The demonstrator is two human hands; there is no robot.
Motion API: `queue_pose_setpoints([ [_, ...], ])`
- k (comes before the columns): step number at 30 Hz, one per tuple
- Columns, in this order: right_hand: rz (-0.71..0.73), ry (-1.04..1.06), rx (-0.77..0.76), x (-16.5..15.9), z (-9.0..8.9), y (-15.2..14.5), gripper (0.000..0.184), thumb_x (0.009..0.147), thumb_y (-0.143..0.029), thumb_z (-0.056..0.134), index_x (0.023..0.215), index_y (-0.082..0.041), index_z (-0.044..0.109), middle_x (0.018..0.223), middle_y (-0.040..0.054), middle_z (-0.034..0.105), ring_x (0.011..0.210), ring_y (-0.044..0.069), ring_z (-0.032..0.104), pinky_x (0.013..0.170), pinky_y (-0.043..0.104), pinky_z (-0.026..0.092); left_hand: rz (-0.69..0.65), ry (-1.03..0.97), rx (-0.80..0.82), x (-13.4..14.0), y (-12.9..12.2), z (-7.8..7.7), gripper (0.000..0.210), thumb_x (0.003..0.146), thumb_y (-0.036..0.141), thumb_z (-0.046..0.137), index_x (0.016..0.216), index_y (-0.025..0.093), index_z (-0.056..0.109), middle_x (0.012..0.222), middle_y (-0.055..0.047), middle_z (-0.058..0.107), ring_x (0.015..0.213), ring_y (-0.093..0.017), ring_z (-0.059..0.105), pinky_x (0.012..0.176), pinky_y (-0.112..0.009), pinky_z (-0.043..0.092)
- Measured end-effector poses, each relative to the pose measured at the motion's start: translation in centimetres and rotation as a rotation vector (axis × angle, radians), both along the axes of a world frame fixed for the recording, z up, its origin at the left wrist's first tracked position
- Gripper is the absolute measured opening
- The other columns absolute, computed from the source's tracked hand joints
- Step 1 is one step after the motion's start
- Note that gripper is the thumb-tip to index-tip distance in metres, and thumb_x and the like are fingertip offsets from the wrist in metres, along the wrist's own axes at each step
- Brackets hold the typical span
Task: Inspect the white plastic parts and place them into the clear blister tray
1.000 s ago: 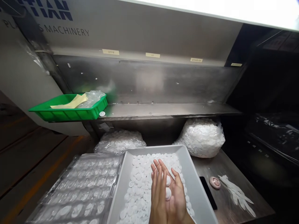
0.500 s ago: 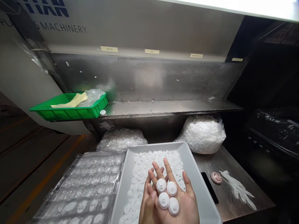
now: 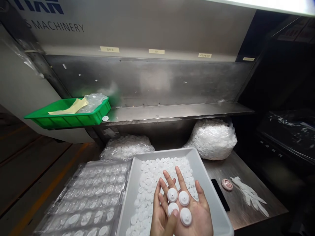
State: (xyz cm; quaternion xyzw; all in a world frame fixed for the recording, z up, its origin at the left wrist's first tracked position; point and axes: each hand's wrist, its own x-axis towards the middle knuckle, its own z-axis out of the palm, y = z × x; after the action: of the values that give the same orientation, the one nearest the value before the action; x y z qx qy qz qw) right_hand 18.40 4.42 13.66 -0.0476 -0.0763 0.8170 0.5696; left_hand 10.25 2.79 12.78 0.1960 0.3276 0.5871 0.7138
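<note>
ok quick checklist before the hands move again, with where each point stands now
1. Four white discs lie on the open right hand: ok, all four are in view.
2. Left hand clear of the discs: not ok, one of its digits overlaps the lower-left disc.
3. Every disc shows its central nub: cannot tell, as that digit partly covers one; the other three do.
4. Grey tray lies below the hands: ok, with more discs in it.
5. Gloves worn: not ok, both hands are bare and white gloves lie on the table.
6. Disc undersides clean: cannot tell, hidden against the palm.
</note>
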Motion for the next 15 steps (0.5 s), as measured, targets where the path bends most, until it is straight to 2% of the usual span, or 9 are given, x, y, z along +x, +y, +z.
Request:
queue_pose_setpoints([
  [2,-0.009,0.033,-0.035,0.0,0.1,0.1,0.062,0.081,-0.067,0.022,0.126,-0.036,0.051,0.142,0.0022,0.042,0.132,0.028,0.033,0.096,0.058,0.032,-0.037,-0.155,-0.109,-0.3,0.3,-0.3,0.088,0.077,0.027,0.059,0.143,0.030,0.001,0.142,-0.009,0.041,0.132,-0.026,0.033,0.110,-0.040,0.023],
  [4,-0.024,0.063,-0.067,-0.1,0.3,0.1,0.061,0.081,-0.067,0.023,0.125,-0.035,0.053,0.140,0.0025,0.044,0.135,0.026,0.029,0.098,0.056,0.032,-0.071,-0.267,-0.177,-0.7,0.5,-0.4,0.077,0.084,0.031,0.048,0.143,0.027,-0.001,0.141,-0.010,0.043,0.132,-0.026,0.034,0.111,-0.044,0.021],
  [7,-0.039,0.076,-0.062,0.1,0.3,0.1,0.063,0.081,-0.069,0.023,0.126,-0.035,0.052,0.141,0.0021,0.043,0.136,0.025,0.025,0.099,0.055,0.032,-0.117,-0.311,-0.154,-1.5,0.8,-0.3,0.059,0.090,0.033,0.032,0.143,0.020,0.011,0.138,-0.013,0.046,0.131,-0.027,0.035,0.112,-0.047,0.016],
  [10,-0.040,0.019,0.007,0.6,-0.1,0.2,0.065,0.081,-0.069,0.017,0.127,-0.037,0.050,0.142,0.0005,0.040,0.137,0.025,0.022,0.097,0.056,0.035,-0.118,-0.280,-0.173,-2.4,1.1,0.0,0.054,0.090,0.035,0.030,0.142,0.022,0.019,0.136,-0.012,0.048,0.130,-0.026,0.037,0.112,-0.049,0.013],
  [13,-0.083,-0.166,0.111,0.8,-0.3,0.4,0.065,0.084,-0.066,0.006,0.131,-0.040,0.043,0.143,-0.0016,0.038,0.135,0.025,0.026,0.092,0.056,0.041,0.030,-0.235,-0.229,-2.9,1.3,0.2,0.054,0.088,0.037,0.035,0.140,0.029,0.024,0.138,-0.007,0.047,0.129,-0.024,0.039,0.113,-0.046,0.012],
  [15,-0.167,-0.534,0.199,0.3,-0.3,0.6,0.066,0.087,-0.058,-0.006,0.138,-0.038,0.030,0.142,-0.0001,0.038,0.129,0.022,0.038,0.087,0.051,0.048,0.137,-0.211,-0.244,-2.8,1.3,0.2,0.054,0.086,0.037,0.039,0.139,0.029,0.027,0.139,-0.006,0.046,0.130,-0.021,0.037,0.114,-0.041,0.012],
])
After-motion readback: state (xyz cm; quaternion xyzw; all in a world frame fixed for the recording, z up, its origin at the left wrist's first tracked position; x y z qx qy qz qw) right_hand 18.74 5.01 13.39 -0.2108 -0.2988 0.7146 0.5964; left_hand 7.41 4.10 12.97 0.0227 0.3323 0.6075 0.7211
